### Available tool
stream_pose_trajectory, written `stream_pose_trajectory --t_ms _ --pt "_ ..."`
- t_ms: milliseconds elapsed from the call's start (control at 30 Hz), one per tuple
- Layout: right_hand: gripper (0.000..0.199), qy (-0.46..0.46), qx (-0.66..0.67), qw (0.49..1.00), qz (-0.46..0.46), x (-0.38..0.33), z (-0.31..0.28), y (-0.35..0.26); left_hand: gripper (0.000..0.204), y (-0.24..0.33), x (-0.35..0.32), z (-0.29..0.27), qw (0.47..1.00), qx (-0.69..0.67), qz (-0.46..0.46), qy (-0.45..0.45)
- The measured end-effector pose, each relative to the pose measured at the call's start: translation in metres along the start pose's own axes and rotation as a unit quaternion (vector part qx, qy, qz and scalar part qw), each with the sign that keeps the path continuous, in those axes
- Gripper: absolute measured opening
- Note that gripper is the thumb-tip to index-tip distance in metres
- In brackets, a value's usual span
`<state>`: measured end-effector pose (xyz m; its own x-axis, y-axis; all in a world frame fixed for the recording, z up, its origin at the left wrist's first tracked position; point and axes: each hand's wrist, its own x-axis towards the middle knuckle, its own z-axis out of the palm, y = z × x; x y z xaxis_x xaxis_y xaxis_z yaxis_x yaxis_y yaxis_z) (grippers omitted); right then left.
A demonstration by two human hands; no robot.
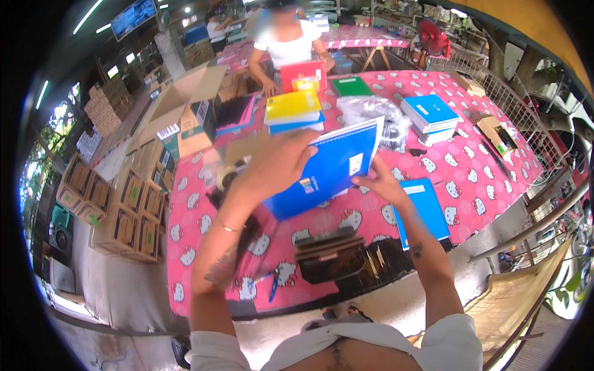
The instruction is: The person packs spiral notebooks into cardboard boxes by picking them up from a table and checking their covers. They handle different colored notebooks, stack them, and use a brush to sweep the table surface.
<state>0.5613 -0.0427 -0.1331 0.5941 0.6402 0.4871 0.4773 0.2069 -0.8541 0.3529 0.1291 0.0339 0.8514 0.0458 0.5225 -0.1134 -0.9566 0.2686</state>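
Note:
A blue spiral notebook (337, 164) is held tilted above the table, its cover toward me. My left hand (281, 164) grips it at the upper left, fingers closed over the edge. At its right edge, my right hand (382, 182) pinches it between thumb and fingers. Under my right forearm a second blue notebook (427, 207) lies flat on the table. Beyond the held notebook are a pile topped by a yellow notebook (292, 106), crumpled clear plastic wrap (371, 117) and a stack of blue notebooks (431, 111). A tape roll (226, 177) sits beside my left wrist.
The table has a pink patterned cover (464, 185). A black tray (328, 260) and a blue pen-like tool (274, 287) lie near its front edge. Across the table, a person (297, 43) holds a red notebook (303, 75). Cardboard boxes (130, 204) stand at the left.

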Motion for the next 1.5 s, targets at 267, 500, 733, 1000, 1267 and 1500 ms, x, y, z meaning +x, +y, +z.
stream_pose_trajectory --t_ms 267,500,733,1000,1267,1500 --pt "0.028 -0.042 0.223 0.965 0.135 -0.139 -0.02 0.017 0.019 0.081 -0.035 0.031 0.99 0.042 0.046 -0.129" --pt "0.026 -0.05 0.256 0.957 0.127 -0.156 -0.013 0.054 0.018 0.095 -0.044 0.052 0.986 0.08 0.012 -0.146" --pt "0.041 -0.074 0.237 0.959 0.134 -0.167 0.022 0.049 0.02 0.078 -0.107 0.077 0.984 0.141 -0.022 -0.11" --pt "0.07 -0.033 0.177 0.98 0.088 -0.176 0.037 0.048 0.069 0.063 -0.238 0.145 0.863 -0.074 -0.294 0.405" --pt "0.052 -0.036 0.168 0.971 0.169 -0.196 0.012 0.069 0.052 0.032 -0.267 0.187 0.823 -0.281 -0.466 0.16" --pt "0.072 0.049 0.149 0.982 0.106 -0.194 0.003 0.039 0.015 -0.092 -0.28 0.208 0.928 0.224 -0.295 0.032"
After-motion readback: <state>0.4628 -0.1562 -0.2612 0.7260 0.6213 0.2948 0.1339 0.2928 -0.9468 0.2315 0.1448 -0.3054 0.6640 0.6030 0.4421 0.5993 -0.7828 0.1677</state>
